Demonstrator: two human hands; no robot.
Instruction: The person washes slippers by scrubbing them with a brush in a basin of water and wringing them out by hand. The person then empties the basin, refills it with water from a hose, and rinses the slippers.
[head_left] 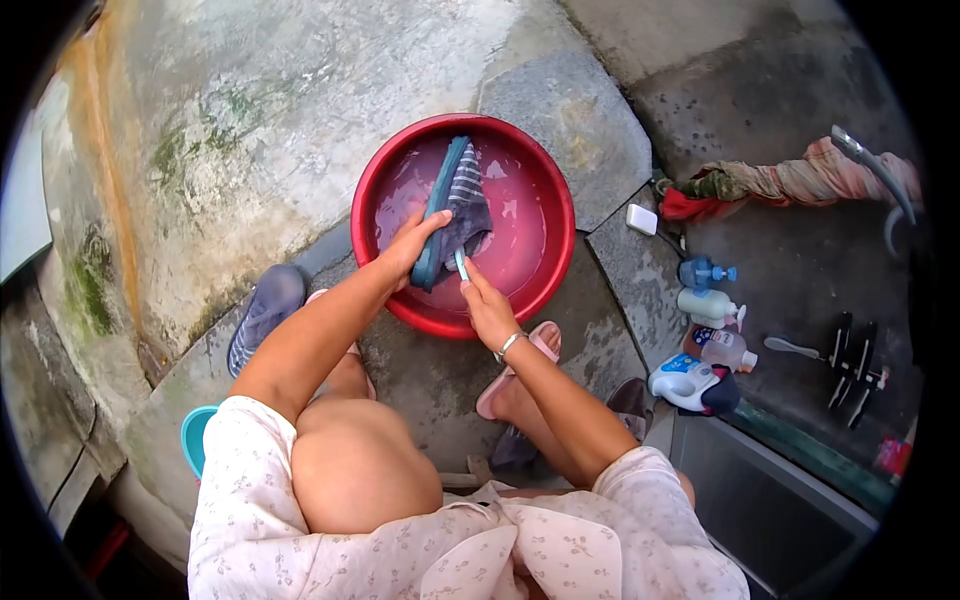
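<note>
A blue-grey slipper [466, 205] with a striped upper and a teal sole is tilted on its side above the red basin [560, 235]. My left hand [412, 245] is closed around the sole edge of this slipper. In my right hand [487, 308] is the pale blue handle of a brush [461, 262], its far end at the slipper's opening. The brush head is hidden. Shallow, cloudy water [525, 215] with some foam lies in the basin under both hands.
Another dark slipper [265, 310] lies left of the basin. On the right ledge are several bottles, including a white jug [685, 382], a soap bar or white box [641, 219], a twisted cloth [770, 180] and a metal faucet [875, 165]. A turquoise bucket [192, 440] stands at left.
</note>
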